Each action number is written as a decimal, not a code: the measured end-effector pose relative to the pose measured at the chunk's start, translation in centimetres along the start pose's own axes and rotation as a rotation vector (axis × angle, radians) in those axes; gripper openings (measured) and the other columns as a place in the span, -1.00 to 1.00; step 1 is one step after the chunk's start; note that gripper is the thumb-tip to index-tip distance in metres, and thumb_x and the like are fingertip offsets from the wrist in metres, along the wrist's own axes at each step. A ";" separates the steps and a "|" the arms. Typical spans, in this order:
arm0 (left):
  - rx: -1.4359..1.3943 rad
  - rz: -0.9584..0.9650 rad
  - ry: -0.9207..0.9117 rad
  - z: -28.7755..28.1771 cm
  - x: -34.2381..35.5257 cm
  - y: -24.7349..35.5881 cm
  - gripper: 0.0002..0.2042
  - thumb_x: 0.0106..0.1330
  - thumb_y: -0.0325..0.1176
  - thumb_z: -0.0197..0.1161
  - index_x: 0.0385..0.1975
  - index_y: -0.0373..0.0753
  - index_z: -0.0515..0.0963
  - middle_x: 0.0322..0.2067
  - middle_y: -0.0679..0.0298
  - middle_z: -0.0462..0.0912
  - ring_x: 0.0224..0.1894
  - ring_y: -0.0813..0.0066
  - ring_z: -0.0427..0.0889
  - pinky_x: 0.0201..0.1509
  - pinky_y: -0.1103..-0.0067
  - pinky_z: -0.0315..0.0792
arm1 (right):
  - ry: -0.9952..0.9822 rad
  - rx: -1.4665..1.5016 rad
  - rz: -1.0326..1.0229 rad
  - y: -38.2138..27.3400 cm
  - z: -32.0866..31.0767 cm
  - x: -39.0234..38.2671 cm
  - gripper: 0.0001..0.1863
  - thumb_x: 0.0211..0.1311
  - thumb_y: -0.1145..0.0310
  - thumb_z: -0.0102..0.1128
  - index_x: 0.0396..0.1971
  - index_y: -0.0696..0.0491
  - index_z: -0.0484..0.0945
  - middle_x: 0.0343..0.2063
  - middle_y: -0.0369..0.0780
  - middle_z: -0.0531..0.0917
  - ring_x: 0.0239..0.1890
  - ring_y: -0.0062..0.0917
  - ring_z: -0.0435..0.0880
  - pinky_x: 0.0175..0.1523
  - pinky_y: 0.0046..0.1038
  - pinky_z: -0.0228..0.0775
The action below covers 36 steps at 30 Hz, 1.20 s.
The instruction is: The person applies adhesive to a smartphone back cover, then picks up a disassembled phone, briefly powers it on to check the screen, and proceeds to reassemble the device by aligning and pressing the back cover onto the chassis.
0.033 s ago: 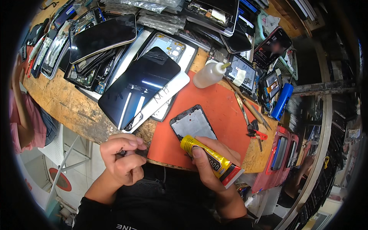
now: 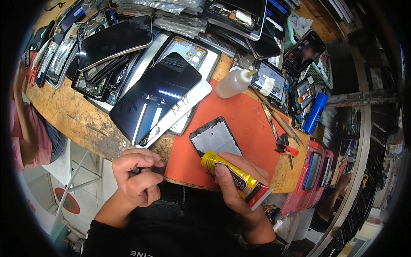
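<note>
Yellow tube [image 2: 236,173] gripped in right hand [image 2: 229,191], over orange mat [image 2: 250,124], beside phone frame [image 2: 214,139], long axis slanting, yellow end pointing far-left, red end near-right, left hand [image 2: 136,177] curled, cannot tell if holding anything

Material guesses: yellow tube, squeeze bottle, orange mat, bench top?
Yellow tube: glossy, plastic or coated metal, can't tell which; shiny printed skin.
Squeeze bottle: probably translucent plastic, satin; cloudy whitish walls.
Orange mat: matte, perhaps rubber or silicone; even colour, little shine.
Bench top: likely wood, worn; brown, scuffed, stained.
</note>
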<state>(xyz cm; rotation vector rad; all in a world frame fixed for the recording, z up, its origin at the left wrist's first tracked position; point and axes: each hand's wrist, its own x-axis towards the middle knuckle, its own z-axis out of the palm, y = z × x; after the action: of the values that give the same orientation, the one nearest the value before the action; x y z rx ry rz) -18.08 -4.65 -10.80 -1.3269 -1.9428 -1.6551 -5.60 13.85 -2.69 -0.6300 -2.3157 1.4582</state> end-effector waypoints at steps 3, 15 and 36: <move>-0.050 0.015 -0.003 0.1 0.3 -0.3 -0.96 0.45 -0.53 0.09 -0.19 -0.26 0.43 -0.14 0.07 0.39 -0.32 0.33 0.63 -0.31 0.51 0.55 | -0.005 -0.013 -0.010 0.1 -0.1 0.2 -0.77 0.32 0.50 0.32 -0.08 0.26 0.68 -0.36 -0.10 0.77 -0.49 -0.59 0.72 -0.32 -0.56 0.57; -0.264 -0.021 0.012 0.5 -0.4 -0.5 -0.79 0.51 -0.35 0.22 -0.02 -0.28 0.41 -0.43 0.10 0.68 -0.47 0.26 0.68 -0.41 0.46 0.57 | -0.003 -0.011 -0.002 0.0 0.0 0.3 -0.79 0.33 0.49 0.31 -0.10 0.27 0.68 -0.41 -0.12 0.76 -0.51 -0.60 0.71 -0.36 -0.56 0.54; 0.071 0.113 -0.072 0.3 1.6 -0.3 -0.69 0.17 -0.67 0.36 -0.12 -0.24 0.50 -0.34 0.15 0.71 -0.37 0.27 0.71 -0.42 0.53 0.58 | -0.003 -0.027 -0.027 0.1 -0.6 -0.6 -0.75 0.21 0.60 0.42 -0.12 0.30 0.66 -0.33 -0.02 0.78 -0.35 -0.36 0.82 -0.26 -0.48 0.64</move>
<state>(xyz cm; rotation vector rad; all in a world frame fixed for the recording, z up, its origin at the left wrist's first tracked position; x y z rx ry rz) -19.08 -3.62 -9.91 -1.4589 -1.9086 -1.4915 -4.76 14.01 -2.58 -0.6020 -2.3411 1.4190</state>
